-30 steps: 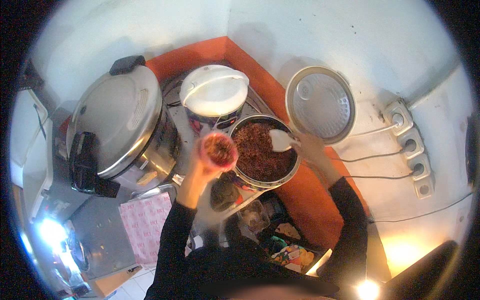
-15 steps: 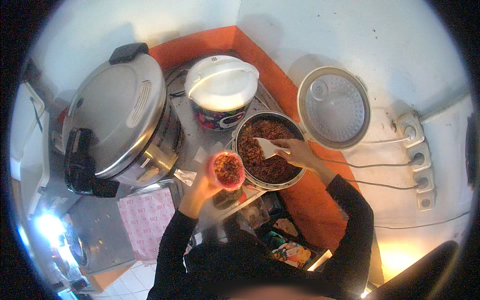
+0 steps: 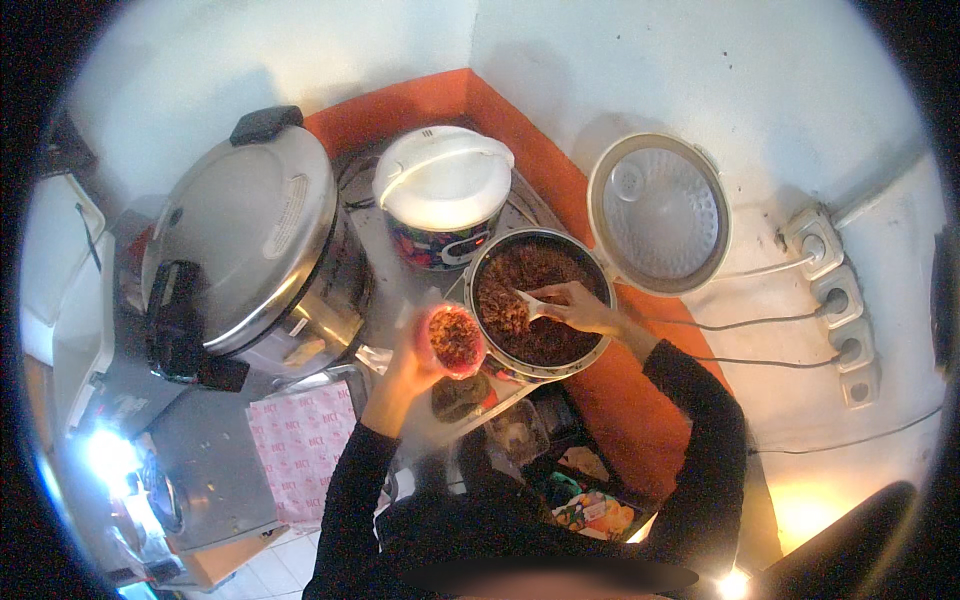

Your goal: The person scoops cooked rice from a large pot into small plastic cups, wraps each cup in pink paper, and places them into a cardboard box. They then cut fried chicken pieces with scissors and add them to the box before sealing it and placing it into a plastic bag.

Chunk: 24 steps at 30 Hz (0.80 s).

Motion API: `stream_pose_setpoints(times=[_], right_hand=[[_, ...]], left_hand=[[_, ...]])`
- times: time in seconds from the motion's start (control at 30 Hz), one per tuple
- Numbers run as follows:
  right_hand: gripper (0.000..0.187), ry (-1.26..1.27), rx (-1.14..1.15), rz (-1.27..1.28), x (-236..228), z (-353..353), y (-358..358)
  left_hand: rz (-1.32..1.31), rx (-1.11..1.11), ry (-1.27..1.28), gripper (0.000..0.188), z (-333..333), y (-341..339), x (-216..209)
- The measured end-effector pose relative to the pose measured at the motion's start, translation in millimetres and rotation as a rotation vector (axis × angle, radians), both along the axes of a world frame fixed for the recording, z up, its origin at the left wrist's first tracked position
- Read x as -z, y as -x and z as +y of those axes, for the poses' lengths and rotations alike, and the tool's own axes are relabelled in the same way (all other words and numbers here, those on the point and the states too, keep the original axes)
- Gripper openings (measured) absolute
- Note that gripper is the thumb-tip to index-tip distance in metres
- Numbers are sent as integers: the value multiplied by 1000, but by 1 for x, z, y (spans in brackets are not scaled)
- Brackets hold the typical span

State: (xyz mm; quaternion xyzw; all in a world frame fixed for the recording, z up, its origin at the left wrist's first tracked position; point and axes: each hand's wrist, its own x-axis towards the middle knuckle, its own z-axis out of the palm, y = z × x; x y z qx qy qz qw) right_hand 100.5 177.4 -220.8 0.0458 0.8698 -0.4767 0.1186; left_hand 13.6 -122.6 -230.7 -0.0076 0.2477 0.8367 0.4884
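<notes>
Beside cooker pot (image 3: 540, 300), left hand (image 3: 415, 365) holding bowl (image 3: 455, 340).

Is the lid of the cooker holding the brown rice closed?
No: the cooker's lid stands swung open, and the right hand dips a white spoon into the rice.

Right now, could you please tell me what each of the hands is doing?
Left hand: closed around a small pink bowl of brown food.
Right hand: closed on a white spoon in the open cooker pot.

Dim warm light, glare spots lower left & right; strong fisheye bend, soft edges.
</notes>
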Motion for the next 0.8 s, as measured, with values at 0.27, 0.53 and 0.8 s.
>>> stream_pose_setpoints(times=[0.27,0.53,0.8], right_hand=[[39,58,251,110,-50,13,-41],[41,-1548,344,395,-88,-80,-60],[34,-1149,397,222,-117,-49,-103]], left_hand=[[197,-53,-14,37,38,14,-51],[18,-166,-109,26,182,1,32],[45,-164,-7,43,138,14,-8]])
